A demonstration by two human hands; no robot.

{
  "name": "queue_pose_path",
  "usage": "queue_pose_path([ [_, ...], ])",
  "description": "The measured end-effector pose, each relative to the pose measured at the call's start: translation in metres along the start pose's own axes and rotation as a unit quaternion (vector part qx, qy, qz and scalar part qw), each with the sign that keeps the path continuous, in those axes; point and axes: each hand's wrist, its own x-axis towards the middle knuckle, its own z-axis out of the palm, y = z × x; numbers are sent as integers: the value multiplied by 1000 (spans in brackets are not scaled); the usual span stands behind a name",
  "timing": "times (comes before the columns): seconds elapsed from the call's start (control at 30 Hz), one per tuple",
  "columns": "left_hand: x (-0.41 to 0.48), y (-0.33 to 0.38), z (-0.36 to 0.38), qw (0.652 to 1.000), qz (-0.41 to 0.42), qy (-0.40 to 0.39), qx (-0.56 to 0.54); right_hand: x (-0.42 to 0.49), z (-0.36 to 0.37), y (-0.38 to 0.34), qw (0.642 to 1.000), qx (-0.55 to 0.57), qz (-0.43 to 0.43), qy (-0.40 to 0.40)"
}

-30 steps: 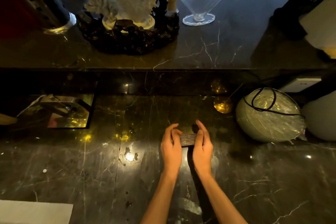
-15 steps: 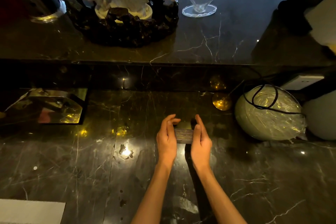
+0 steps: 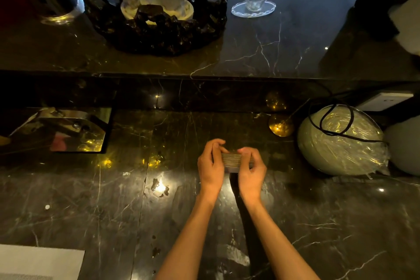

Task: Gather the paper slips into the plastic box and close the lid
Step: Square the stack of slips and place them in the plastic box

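Forearms reach forward side by side over dark marble table (image 3: 318, 223), wrists close together. Left hand (image 3: 211, 166) and right hand (image 3: 251, 167) both curled shut around stack of slips (image 3: 234, 158), one at each end, fingers hooked over far edge, thumbs near. Stack held edge-on between palms, just above table. Box not clearly distinguishable. No readable writing. Wrapped ball (image 3: 341, 141) well right; mirror tray (image 3: 61, 129) far left.

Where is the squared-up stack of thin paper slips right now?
The stack of paper slips is held between left hand and right hand, centre, above the dark marble counter.
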Motion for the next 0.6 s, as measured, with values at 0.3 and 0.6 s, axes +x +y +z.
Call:
queue_pose_path([
  [0.3,-6,-5,0,1000,15,19,5,1,1,4,999,-24,2,28],
  [0.6,-18,-1,-2,999,27,22,-4,-4,-5,2,998,-30,-12,46],
])
